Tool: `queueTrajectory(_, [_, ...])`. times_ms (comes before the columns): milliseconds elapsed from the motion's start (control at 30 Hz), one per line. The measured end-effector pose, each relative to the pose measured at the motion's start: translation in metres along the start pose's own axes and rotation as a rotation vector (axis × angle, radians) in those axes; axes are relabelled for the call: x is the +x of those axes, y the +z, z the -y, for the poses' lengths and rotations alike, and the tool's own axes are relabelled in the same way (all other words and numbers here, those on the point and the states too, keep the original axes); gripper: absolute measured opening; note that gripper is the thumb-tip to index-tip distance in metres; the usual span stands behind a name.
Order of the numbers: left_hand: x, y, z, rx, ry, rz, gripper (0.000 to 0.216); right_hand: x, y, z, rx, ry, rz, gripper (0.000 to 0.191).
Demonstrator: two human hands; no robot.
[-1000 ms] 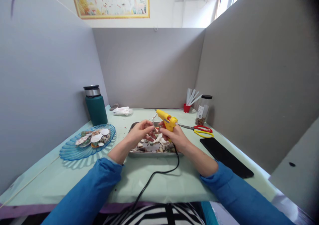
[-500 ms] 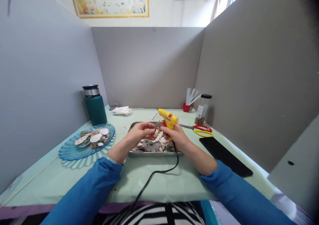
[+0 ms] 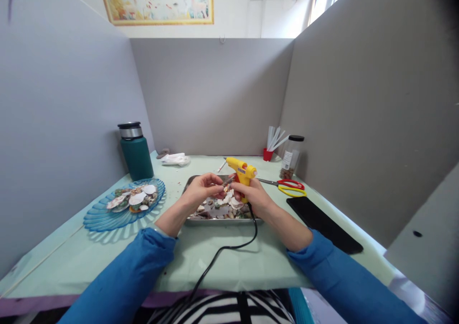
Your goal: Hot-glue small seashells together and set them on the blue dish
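My right hand (image 3: pixel 255 194) is closed around a yellow hot glue gun (image 3: pixel 242 170), whose nozzle points left and away from me. Thumb and fingers of my left hand (image 3: pixel 206 190) pinch a small piece too little to make out, close to my right fingertips. Both hands hover over a metal tray (image 3: pixel 222 222) holding white shells (image 3: pixel 234 203), pebbles and other small pieces. A black cord (image 3: pixel 222 250) runs from the gun's handle down toward the table's front edge.
To the left are a blue scalloped plate (image 3: pixel 96 218) of shells and a green bottle (image 3: pixel 136 156). Rightward lie scissors (image 3: pixel 292 187) and a flat black object (image 3: pixel 324 223). Behind stand a red cup (image 3: pixel 267 155) of glue sticks and a clear jar (image 3: pixel 292 159). Grey partitions enclose the table.
The small colourful piece between my fingertips has turned and shows less now. My left fingers have shifted up slightly; the glue gun stays in my right hand, almost in place.
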State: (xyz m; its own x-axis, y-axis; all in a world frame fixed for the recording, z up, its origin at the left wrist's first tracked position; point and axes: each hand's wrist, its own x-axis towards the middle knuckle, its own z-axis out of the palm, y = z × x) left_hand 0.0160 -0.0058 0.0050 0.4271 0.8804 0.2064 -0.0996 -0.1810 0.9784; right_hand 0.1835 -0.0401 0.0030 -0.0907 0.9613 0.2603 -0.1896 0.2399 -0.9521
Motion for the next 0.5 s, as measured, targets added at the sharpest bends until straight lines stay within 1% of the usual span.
queueTrajectory(233, [0.0003, 0.0016, 0.0000, 0.024, 0.072, 0.017, 0.029, 0.0017, -0.0019, -0.0026, -0.010, 0.017, 0.019, 0.022])
queueTrajectory(500, [-0.0002, 0.0040, -0.0015, 0.040, 0.158, 0.016, 0.025, 0.0023, -0.0033, -0.0041, 0.023, 0.019, 0.056, 0.027])
